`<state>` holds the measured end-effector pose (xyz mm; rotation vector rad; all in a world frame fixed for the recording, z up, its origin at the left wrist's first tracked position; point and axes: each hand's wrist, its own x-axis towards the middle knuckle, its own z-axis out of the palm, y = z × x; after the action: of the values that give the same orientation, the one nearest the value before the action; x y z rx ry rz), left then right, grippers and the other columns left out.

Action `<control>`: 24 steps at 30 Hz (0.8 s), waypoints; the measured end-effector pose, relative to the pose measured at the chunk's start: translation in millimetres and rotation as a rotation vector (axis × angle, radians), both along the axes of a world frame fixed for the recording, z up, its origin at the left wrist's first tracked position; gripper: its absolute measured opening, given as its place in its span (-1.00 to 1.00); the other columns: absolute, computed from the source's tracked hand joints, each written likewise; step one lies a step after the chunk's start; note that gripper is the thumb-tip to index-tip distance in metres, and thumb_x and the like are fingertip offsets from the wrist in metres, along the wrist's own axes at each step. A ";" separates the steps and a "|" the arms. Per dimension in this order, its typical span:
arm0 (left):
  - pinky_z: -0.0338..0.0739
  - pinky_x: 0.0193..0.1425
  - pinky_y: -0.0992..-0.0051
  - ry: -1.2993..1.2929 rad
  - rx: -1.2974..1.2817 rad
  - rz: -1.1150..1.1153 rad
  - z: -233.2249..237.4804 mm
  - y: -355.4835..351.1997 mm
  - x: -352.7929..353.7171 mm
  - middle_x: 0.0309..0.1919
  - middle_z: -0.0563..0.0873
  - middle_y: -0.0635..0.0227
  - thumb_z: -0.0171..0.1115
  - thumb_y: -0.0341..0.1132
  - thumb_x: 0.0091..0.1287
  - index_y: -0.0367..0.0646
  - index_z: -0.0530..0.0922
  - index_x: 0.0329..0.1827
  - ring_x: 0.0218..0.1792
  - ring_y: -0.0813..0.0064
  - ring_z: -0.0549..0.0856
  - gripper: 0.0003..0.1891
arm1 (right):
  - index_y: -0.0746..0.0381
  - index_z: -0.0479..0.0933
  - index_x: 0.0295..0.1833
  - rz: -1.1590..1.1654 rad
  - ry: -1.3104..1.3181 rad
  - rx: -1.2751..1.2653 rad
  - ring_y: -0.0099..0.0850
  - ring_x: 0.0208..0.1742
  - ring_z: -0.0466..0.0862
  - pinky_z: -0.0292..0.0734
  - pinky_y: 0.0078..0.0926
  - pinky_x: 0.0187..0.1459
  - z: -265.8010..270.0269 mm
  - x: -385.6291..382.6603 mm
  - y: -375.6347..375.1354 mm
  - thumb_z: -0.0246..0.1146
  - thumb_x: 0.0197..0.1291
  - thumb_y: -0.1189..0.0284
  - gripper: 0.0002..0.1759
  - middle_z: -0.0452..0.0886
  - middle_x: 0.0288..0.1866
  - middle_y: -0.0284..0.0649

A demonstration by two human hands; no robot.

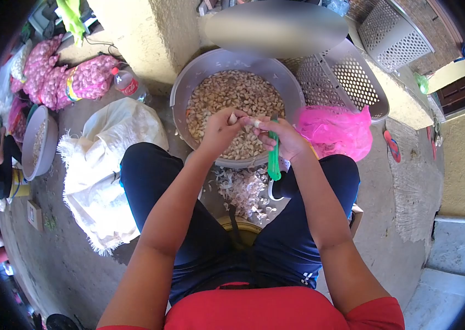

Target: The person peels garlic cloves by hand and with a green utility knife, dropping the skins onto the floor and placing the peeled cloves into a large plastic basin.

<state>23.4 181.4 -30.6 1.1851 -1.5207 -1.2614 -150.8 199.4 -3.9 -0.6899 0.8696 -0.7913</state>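
Observation:
Over a wide grey basin [177, 104], my left hand [220, 132] pinches a pale garlic clove [233, 118] between its fingertips. My right hand [288, 138] is closed around a small knife with a green handle [274, 159], which points down towards me. The fingertips of both hands nearly meet at the clove. Many garlic cloves [243, 88] lie in the basin beneath them. On the floor between my feet is a heap of papery garlic skins [243, 190].
A pink plastic bag [337, 132] and a perforated plastic basket [353, 77] stand right of the basin. To the left are a white woven sack [111, 159], a cola bottle [127, 82], pink net bags of garlic [89, 80] and another basin [48, 146]. A flip-flop [392, 146] lies at right.

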 end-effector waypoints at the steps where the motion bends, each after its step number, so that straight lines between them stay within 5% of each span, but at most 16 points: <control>1: 0.31 -0.46 0.64 -0.032 -0.105 0.031 0.8 0.9 0.3 -0.59 0.54 0.45 0.24 -0.32 0.12 -0.25 0.57 -0.28 -0.54 0.66 0.46 -0.81 | 0.30 0.44 -0.15 0.001 -0.007 0.007 -0.73 -0.73 0.24 0.17 -0.75 -0.69 3.1 1.4 0.4 0.14 0.05 0.39 -0.73 0.46 -0.46 -0.36; 8: 0.32 -0.43 0.58 -0.134 -0.192 0.136 4.1 1.8 0.0 -0.56 0.56 0.34 0.27 -0.36 0.06 -0.26 0.60 -0.37 -0.52 0.61 0.47 -0.85 | 0.31 0.43 -0.17 0.039 -0.344 0.230 -0.72 -0.71 0.23 0.14 -0.75 -0.68 -16.8 -0.8 -7.5 0.06 0.08 0.35 -0.73 0.46 -0.44 -0.35; 14: 0.33 -0.45 0.58 -0.183 -0.259 0.121 0.6 1.0 1.2 -0.56 0.56 0.30 0.27 -0.35 0.06 -0.28 0.59 -0.37 -0.53 0.59 0.48 -0.84 | 0.32 0.40 -0.13 -0.048 -0.192 0.148 -0.71 -0.70 0.23 0.19 -0.72 -0.63 -15.1 2.0 -8.6 0.01 0.10 0.34 -0.70 0.44 -0.45 -0.34; 20: 0.33 -0.49 0.55 -0.154 -0.154 0.172 -4.6 1.0 1.4 -0.63 0.56 0.34 0.24 -0.32 0.09 -0.25 0.60 -0.38 -0.59 0.64 0.45 -0.84 | 0.32 0.40 -0.12 -0.152 -0.512 0.168 -0.70 -0.70 0.21 0.17 -0.73 -0.66 -23.6 -10.8 -16.4 0.01 0.10 0.35 -0.70 0.37 -0.50 -0.38; 24: 0.34 -0.49 0.53 -0.280 -0.063 -0.102 -6.5 3.1 6.2 -0.69 0.54 0.31 0.24 -0.29 0.09 -0.24 0.60 -0.39 -0.62 0.62 0.44 -0.82 | 0.37 0.37 -0.09 -0.241 -0.427 0.096 -0.72 -0.71 0.21 0.17 -0.77 -0.67 -15.0 -14.0 -16.2 0.06 0.12 0.38 -0.70 0.35 -0.49 -0.37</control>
<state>29.5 184.5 -37.1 1.2985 -1.8312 -1.1389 -164.8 183.2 -18.9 -0.3146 0.6004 -1.0586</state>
